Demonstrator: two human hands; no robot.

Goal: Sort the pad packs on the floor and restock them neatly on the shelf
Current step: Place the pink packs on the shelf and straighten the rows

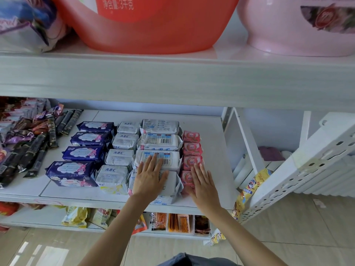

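Note:
Four rows of pad packs lie on the white middle shelf (115, 192): dark blue packs (72, 173), small white ABC packs (112, 175), larger white packs (160, 141) and small pink packs (192, 148). My left hand (150, 176) rests flat, fingers spread, on the two front larger white packs. My right hand (203, 182) lies flat against the right side of the front pink packs, covering part of the nearest one. Neither hand grips anything.
Dark and purple snack sachets (28, 146) are heaped at the shelf's left. A red basin (153, 31) and a pink basin (297, 35) stand on the shelf above. Snack bags (176, 222) fill the shelf below. A white perforated rack (307, 169) leans at the right.

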